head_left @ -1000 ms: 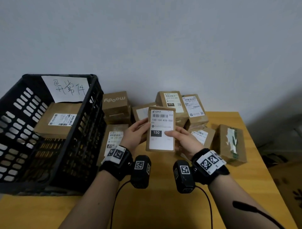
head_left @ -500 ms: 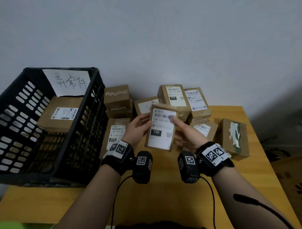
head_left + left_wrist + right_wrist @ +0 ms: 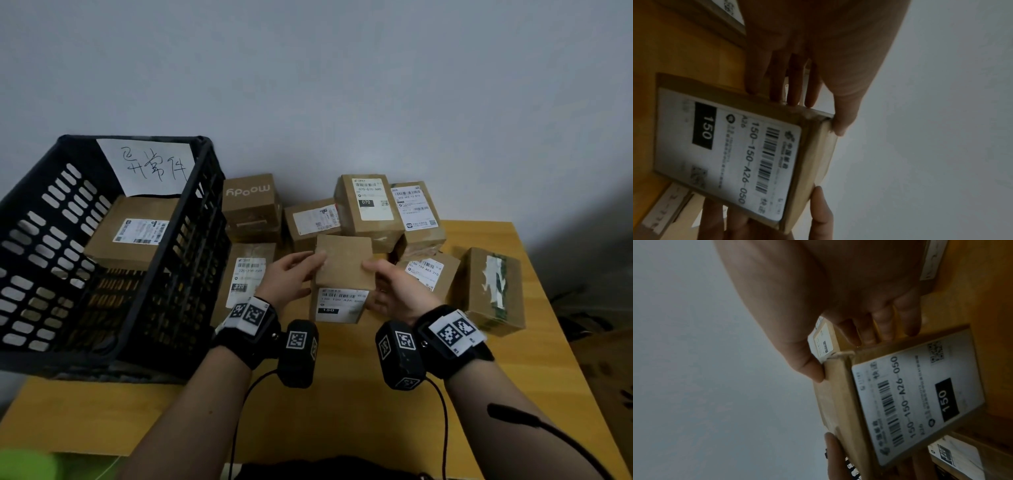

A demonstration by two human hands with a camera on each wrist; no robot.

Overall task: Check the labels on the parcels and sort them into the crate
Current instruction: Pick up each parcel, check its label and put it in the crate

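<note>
I hold a small brown parcel (image 3: 343, 263) with a white "150" label (image 3: 339, 304) over the table, between both hands. My left hand (image 3: 297, 274) grips its left edge and my right hand (image 3: 387, 284) its right edge, thumbs on the plain end face. In the left wrist view the left hand (image 3: 809, 110) pinches a corner of the parcel (image 3: 731, 154). The right wrist view shows the right hand (image 3: 846, 352) pinching the parcel (image 3: 916, 402) likewise. The black crate (image 3: 205, 192) stands at the left and holds one labelled parcel (image 3: 133, 233).
Several more brown parcels lie behind my hands: a "moody" box (image 3: 251, 205), a "070" parcel (image 3: 368, 205), a "220" parcel (image 3: 248, 274) and a taped box (image 3: 493, 291) at the right. The wooden table (image 3: 342, 411) ends at a grey wall behind.
The parcel has tipped forward and dropped lower, so its plain end face now shows and the label is foreshortened. My right finger has left the label and moved to the edge.
</note>
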